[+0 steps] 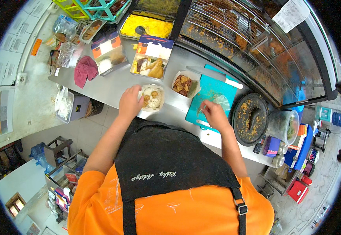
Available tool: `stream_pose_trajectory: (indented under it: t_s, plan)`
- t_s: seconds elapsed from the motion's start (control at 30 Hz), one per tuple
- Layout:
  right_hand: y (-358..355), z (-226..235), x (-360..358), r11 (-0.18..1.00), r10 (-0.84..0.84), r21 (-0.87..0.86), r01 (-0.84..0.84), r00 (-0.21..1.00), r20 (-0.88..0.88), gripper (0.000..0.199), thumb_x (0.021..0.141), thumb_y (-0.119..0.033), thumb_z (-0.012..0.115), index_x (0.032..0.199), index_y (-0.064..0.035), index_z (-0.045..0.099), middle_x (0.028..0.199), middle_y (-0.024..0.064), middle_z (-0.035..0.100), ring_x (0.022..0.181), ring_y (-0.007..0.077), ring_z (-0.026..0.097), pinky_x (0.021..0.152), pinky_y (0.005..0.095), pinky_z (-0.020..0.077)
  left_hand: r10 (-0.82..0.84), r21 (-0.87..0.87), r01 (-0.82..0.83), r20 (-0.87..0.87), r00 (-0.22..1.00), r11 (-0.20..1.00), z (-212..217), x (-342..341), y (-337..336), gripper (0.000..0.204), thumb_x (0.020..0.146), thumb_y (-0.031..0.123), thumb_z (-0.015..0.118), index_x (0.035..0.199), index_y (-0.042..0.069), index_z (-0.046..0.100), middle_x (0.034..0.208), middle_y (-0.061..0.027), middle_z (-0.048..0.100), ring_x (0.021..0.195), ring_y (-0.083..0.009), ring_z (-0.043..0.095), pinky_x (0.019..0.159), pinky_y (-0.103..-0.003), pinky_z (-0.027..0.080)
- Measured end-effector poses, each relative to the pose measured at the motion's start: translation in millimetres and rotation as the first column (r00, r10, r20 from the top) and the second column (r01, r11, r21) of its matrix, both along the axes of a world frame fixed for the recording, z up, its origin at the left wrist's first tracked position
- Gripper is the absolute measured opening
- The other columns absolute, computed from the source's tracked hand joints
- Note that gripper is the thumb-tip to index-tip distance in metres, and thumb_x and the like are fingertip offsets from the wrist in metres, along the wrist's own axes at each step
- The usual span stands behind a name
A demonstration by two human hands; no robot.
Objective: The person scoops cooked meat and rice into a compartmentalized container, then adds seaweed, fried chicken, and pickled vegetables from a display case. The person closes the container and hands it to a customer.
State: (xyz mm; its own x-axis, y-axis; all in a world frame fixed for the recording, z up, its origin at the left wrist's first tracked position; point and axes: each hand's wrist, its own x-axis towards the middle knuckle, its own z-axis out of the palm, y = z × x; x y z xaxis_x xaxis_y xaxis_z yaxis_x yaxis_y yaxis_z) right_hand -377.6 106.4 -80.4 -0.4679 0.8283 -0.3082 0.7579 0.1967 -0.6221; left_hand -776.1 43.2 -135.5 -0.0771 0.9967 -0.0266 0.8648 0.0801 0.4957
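Observation:
My left hand (pixel 130 102) is closed on the left side of a small white paper food box (pixel 162 102), which holds rice and light brown pieces of food. Over the turquoise cutting board (pixel 206 84), my right hand (pixel 214 115) has its fingers pinched together; what they hold, if anything, is too small to name. Just beyond those fingers lies a crumpled clear plastic sheet or bag (pixel 221 102). A large knife (pixel 217 76) with a white handle rests across the board's far end. Left of the board stands another paper box (pixel 183 85) of reddish-brown fried pieces.
Two printed boxes with open lids, one with fried chicken (pixel 155 69), stand farther back beside a maroon cloth (pixel 86 71). A tray of yellow food (pixel 147 26) lies behind them. A black stone mortar (pixel 251 119) sits right of the board, below a glass display case (pixel 272 55).

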Motion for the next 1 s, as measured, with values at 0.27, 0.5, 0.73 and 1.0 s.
stream_pose_trajectory:
  t_s: [0.27,0.5,0.73,1.0]
  plan:
    - [11,18,-62,0.931,-0.257,0.255,0.262,0.965,-0.053,0.031,0.093,-0.001,0.07,0.123,-0.0077,0.075,0.107,0.0197,0.075,0.089,0.0409,0.073,0.079,0.0511,0.0588,-0.502,-0.091,0.51,-0.391,0.771,0.855,-34,35,39,0.014,0.091,0.018,0.07,0.101,0.014,0.081,0.105,-0.0061,0.08,0.104,-0.0239,0.075,0.093,-0.043,0.053]
    - [127,15,-211,0.904,-0.016,0.403,0.143,0.953,-0.302,0.017,0.098,-0.006,0.07,0.112,-0.0034,0.077,0.098,0.0201,0.075,0.088,0.0424,0.073,0.079,0.0499,0.0591,-0.662,-0.182,0.644,-0.341,0.668,0.743,-41,10,66,0.013,0.089,0.02,0.071,0.088,0.014,0.083,0.091,-0.0075,0.081,0.089,-0.0247,0.079,0.086,-0.044,0.056]
    - [315,-89,-376,0.947,-0.086,0.308,0.094,0.996,-0.04,0.026,0.095,-0.015,0.079,0.119,-0.0056,0.074,0.11,0.0223,0.079,0.107,0.0431,0.076,0.092,0.0519,0.0601,-0.703,-0.256,0.667,-0.083,0.706,0.7,-31,-14,76,0.012,0.091,0.019,0.072,0.089,0.012,0.082,0.098,-0.0134,0.084,0.084,-0.0289,0.083,0.066,-0.044,0.065]
    - [347,-120,-397,0.976,-0.115,0.212,0.058,0.956,0.269,0.062,0.082,-0.018,0.094,0.136,-0.0078,0.065,0.118,0.0237,0.079,0.113,0.0437,0.075,0.096,0.05,0.0612,-0.8,-0.103,0.794,-0.024,0.6,0.599,-43,-36,84,0.029,0.087,0.012,0.076,0.114,0.002,0.073,0.097,-0.0182,0.081,0.079,-0.0339,0.082,0.064,-0.047,0.065]
